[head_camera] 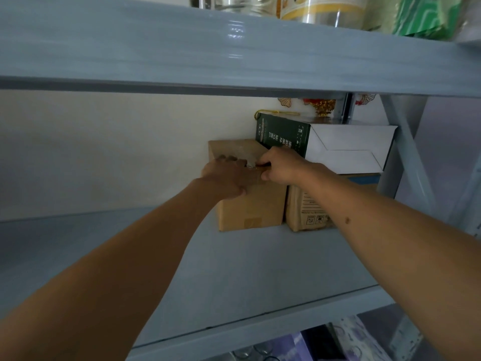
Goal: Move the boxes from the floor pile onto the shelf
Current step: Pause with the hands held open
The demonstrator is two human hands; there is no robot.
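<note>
Fingers of the left hand point(226, 175) curl over the top front edge of the brown box point(250, 194); the right hand point(279, 166) grips beside it. The box sits mid-frame on the shelf point(130, 256), just beside a second carton point(307, 212). Shove crooked and it could nudge the green box point(283, 135) stacked above.

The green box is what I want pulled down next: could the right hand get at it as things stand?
Probably yes. The right hand grips the brown box directly below the green box, whose near face is uncovered, with nothing in between.
</note>
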